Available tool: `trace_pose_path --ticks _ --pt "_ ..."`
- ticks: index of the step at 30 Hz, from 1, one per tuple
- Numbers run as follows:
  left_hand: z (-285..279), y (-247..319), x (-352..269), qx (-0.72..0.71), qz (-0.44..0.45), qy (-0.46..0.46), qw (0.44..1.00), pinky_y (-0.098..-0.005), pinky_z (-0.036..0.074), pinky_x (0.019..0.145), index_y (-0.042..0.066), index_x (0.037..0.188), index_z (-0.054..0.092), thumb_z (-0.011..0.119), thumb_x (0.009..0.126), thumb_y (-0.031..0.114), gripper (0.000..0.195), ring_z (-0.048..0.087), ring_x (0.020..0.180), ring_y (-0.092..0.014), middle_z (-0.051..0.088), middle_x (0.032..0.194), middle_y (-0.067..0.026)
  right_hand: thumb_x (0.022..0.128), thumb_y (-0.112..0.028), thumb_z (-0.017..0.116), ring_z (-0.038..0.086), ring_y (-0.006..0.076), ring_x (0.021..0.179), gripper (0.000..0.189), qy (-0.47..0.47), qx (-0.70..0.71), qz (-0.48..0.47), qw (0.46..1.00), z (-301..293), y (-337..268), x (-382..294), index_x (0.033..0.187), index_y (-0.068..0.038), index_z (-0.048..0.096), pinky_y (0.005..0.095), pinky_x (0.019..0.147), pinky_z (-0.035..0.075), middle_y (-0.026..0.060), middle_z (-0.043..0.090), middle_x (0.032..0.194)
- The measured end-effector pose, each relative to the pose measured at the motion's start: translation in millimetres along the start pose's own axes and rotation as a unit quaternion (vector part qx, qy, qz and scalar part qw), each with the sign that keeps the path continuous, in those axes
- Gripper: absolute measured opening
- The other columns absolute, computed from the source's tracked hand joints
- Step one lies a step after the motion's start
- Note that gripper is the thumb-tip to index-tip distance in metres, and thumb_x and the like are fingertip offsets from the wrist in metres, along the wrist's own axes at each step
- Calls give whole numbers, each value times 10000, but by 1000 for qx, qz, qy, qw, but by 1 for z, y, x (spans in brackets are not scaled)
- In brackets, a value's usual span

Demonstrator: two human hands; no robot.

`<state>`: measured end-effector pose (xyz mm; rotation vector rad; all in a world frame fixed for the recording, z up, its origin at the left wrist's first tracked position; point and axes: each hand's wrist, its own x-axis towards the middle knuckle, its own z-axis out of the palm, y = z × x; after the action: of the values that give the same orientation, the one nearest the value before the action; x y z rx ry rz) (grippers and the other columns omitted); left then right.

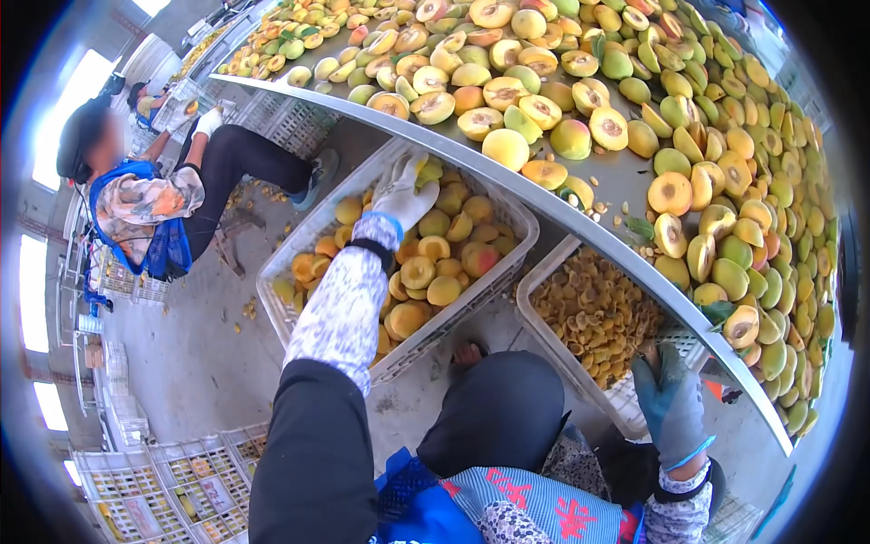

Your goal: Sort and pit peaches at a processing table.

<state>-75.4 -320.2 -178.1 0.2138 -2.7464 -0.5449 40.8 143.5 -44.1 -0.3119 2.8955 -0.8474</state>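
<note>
My left hand (406, 194), in a white glove, reaches over a white plastic crate (448, 333) of yellow stone fruit, mostly halves that look like peaches. A yellow-green fruit piece (428, 173) sits in its fingers. Lower right, my right hand (669, 398) wears a grey-and-blue glove. It is at the near right side of a second plastic crate (549, 319), which holds a heap of brown fruit stones (591, 313). Something brownish (650, 356) shows at its fingers, too unclear to name. Whether that hand grips it is hidden.
Above both crates curves the metal edge of a worktable (503, 178), heaped with halved fruit (608, 128). A seated co-worker (149, 211) in a blue apron is at left. Slatted crates (183, 486) with fruit stand lower left. Fruit bits (250, 309) lie on the concrete floor (197, 360).
</note>
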Motion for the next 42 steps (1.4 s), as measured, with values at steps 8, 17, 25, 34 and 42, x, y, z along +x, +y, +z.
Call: trace_pose_path --ticks 8,17,25,34,42 --pt "-48 96 -83 12 10 -108 994 -453 508 923 88 1214 664 661 873 327 416 661 1039 -358 708 1124 -154 916 -201 700 676 426 727 210 -7 6 15 1000 -3 1 -5 996 -17 638 459 615 508 237 671 765" --pt "42 102 -38 11 71 -239 968 -460 505 929 95 1267 626 610 895 270 412 640 1076 -387 696 1114 -179 908 -225 709 679 420 755 233 -46 -1 -3 999 1 -3 -7 979 -21 624 472 635 509 234 682 800" --pt "-58 72 -58 -196 -17 -358 913 -354 508 960 103 1272 665 689 884 371 471 682 1088 -263 715 1155 -156 905 -223 721 673 430 747 247 -39 34 -2 999 -1 6 -12 1032 -26 645 463 639 515 233 678 793" --pt "-32 91 -101 18 106 -231 967 -461 453 1034 218 1406 541 570 880 157 530 584 1192 -375 616 1308 -170 910 -228 690 654 453 786 224 -58 15 -17 998 7 -3 -9 969 -20 632 492 648 499 238 673 814" --pt "-20 84 -76 -72 42 -262 962 -413 483 1003 196 1289 652 585 837 99 467 622 1168 -331 652 1290 -129 901 -221 697 655 454 777 221 -65 15 -17 998 15 -4 -1 966 -22 628 495 634 493 248 669 804"
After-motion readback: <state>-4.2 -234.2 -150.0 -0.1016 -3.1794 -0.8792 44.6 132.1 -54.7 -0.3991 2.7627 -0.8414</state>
